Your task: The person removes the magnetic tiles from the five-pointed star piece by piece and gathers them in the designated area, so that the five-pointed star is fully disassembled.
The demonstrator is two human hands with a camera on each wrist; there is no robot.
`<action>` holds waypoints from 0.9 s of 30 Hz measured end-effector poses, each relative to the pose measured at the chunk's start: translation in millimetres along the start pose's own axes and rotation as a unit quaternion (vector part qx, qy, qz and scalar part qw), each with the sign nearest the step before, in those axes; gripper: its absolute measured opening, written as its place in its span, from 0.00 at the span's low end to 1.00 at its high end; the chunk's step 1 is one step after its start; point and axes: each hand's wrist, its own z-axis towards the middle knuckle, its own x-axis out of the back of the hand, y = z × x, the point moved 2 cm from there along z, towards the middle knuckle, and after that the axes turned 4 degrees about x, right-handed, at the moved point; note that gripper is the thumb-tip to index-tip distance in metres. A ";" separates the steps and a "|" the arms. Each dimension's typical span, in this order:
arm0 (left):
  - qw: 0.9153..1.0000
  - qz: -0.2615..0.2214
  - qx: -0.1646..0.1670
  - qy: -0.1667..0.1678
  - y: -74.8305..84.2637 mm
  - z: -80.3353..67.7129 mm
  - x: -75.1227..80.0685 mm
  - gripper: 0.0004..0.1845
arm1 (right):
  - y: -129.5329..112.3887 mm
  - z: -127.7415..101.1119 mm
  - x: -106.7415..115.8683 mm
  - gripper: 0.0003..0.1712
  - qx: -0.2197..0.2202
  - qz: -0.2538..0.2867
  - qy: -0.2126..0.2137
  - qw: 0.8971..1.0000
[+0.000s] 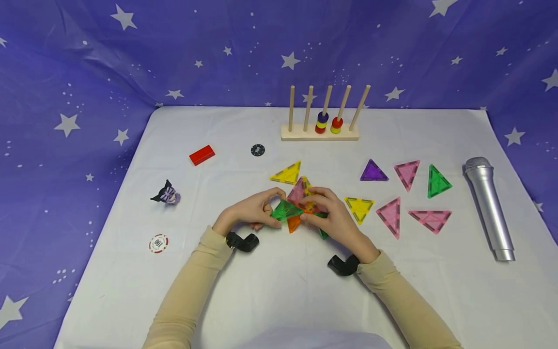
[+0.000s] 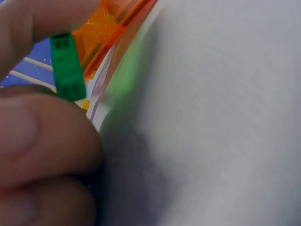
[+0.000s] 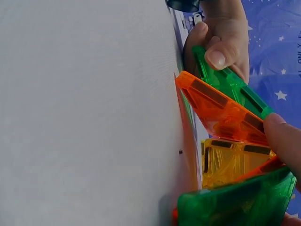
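Both hands are over a cluster of see-through triangular magnetic tiles at the table's middle. My left hand (image 1: pixel 253 207) pinches a green triangular magnetic tile (image 1: pixel 284 210) between thumb and fingers; the tile is tilted in the right wrist view. My right hand (image 1: pixel 339 217) pinches the cluster where the tile tips meet, its thumb (image 3: pixel 283 136) at the tips of the green and orange tiles. In the cluster stand an orange tile (image 3: pixel 218 110), a yellow tile (image 3: pixel 230 160) and another green tile (image 3: pixel 235 202). A pink tile (image 1: pixel 297 192) leans at the back. The fingers partly hide the cluster.
Loose tiles lie around: yellow (image 1: pixel 288 173) behind, yellow (image 1: pixel 359 208), purple (image 1: pixel 373 171), green (image 1: pixel 437 182) and several pink to the right. A peg stand (image 1: pixel 320 134) with rings is at the back, a silver microphone (image 1: pixel 490 208) far right. Leftward are a red block (image 1: pixel 202 155), chips (image 1: pixel 159 244) and a figurine (image 1: pixel 168 194).
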 end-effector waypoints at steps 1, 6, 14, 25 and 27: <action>1.000 0.001 -0.001 0.001 0.1 -0.3 -0.1 0.28 | -0.5 0.0 0.6 0.17 0.001 0.000 0.002 1.000; 1.000 0.000 0.004 0.008 0.1 -2.5 -0.7 0.28 | -1.8 0.0 1.4 0.17 0.005 0.005 0.002 1.000; 1.000 -0.011 0.010 0.022 -0.3 -6.7 -0.7 0.29 | -2.7 0.8 0.7 0.16 0.003 0.016 0.001 1.000; 0.998 -0.034 0.010 0.053 0.3 -23.5 9.3 0.29 | -1.1 -0.3 0.0 0.15 -0.002 0.023 0.004 1.000; 0.995 -0.040 0.001 0.089 1.3 -28.9 17.0 0.29 | -1.2 -0.7 0.1 0.14 -0.006 0.024 0.001 1.000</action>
